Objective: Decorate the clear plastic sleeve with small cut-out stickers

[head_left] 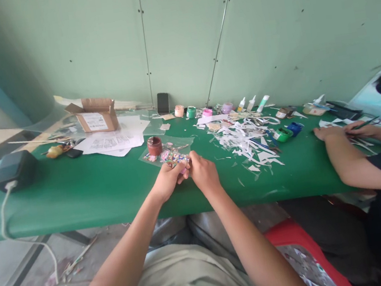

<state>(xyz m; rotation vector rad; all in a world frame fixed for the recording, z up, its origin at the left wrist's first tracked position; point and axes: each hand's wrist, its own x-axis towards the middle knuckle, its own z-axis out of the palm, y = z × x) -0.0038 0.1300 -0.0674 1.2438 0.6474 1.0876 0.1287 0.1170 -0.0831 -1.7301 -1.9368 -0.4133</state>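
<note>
My left hand (170, 179) is closed on a small, colourful patterned piece (175, 158), thumb on top. At the piece's right end, my right hand (203, 170) pinches with curled fingers, close against the left hand. Both hands are just above the near part of the green table. Fingers cover much of the piece, so its exact kind is unclear. Just beyond the hands lies a clear plastic sheet (186, 141) with pink and multicoloured bits on it. An open jar of reddish-brown paint (155, 146) stands upright on that sheet.
White paper scraps (247, 139) spread to the right, near green (283, 134) and blue paint pots (295, 128). A cardboard box (97, 116), printed sheets (113, 140) and a black adapter (13, 170) sit left. A co-worker's hands (332, 133) work at far right.
</note>
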